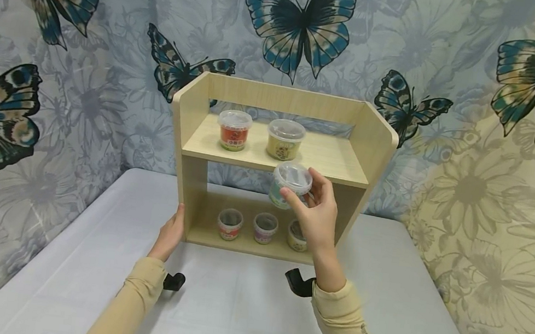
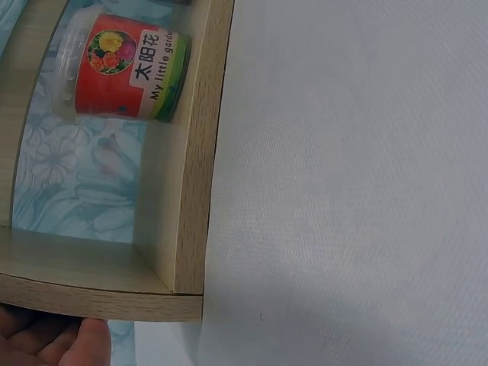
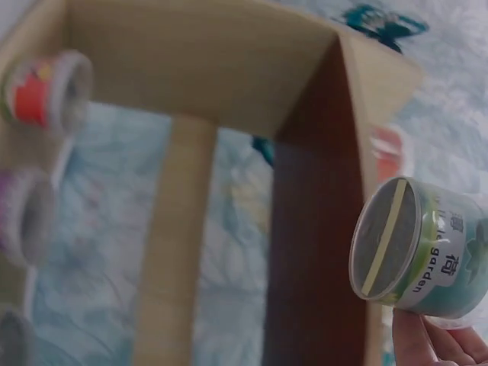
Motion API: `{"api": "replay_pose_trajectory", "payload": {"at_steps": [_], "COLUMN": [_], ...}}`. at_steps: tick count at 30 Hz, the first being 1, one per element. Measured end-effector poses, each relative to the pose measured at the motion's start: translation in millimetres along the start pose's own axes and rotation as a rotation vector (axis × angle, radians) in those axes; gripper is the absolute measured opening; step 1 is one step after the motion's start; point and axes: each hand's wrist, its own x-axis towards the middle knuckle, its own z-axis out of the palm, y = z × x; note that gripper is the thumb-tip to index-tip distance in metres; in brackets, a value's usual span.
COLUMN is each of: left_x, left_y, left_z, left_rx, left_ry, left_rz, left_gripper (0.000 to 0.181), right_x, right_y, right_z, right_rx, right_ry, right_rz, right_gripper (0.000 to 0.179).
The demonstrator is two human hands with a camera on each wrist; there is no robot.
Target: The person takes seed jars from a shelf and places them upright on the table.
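Where the butterfly-printed curtain hangs behind it, the counter is seen covered in a pale cloth, and a wooden shelf unit is stood near its far edge, roughly midway between the two far corners. On the upper shelf board two lidded tubs are set side by side toward the left end, a red tub and a yellow tub. On the lower board three smaller tubs are lined up, a red-banded one at the left, a purple-banded one in the middle, and a third partly hidden behind the right wrist. A green-labelled tub with a clear lid is held in the air just in front of the upper board's front edge, right of its middle; it is gripped by the right hand, whose fingers and thumb are curled round its side. The left hand is laid against the outside of the unit's left wall at its lower front corner, thumb on the front edge and fingers resting flat and relaxed, with nothing clasped.
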Motion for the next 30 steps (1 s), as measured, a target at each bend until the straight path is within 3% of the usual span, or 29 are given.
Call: {"api": "replay_pose_trajectory", "payload": {"at_steps": [8,16,23,30], "left_x": [2.4,2.5,2.0,0.0], "left_y": [1.9,1.9,0.8,1.2], "left_z": [0.5,-1.2,-1.3,-2.2], "left_rx": [0.006,0.001,-0.016,-0.011], "left_ry": [-0.004,-0.001,-0.007,-0.01], "left_rz": [0.001,-0.011,-0.015,-0.014], "left_gripper": [0.09,0.09,0.09,0.09], "right_x": [-23.2,-42.3,-61.1,-75.6], "right_y": [0.0,71.9,96.6,107.7], "right_z": [23.4,47.6,70.2,90.1], "right_rx": [-0.049,-0.085,-0.174,-0.218], "right_ry": [-0.092,-0.14,-0.226,-0.281], "right_rz": [0.106,0.212,0.314,0.334], "right_gripper": [0.066,0.071,0.07,0.067]}}
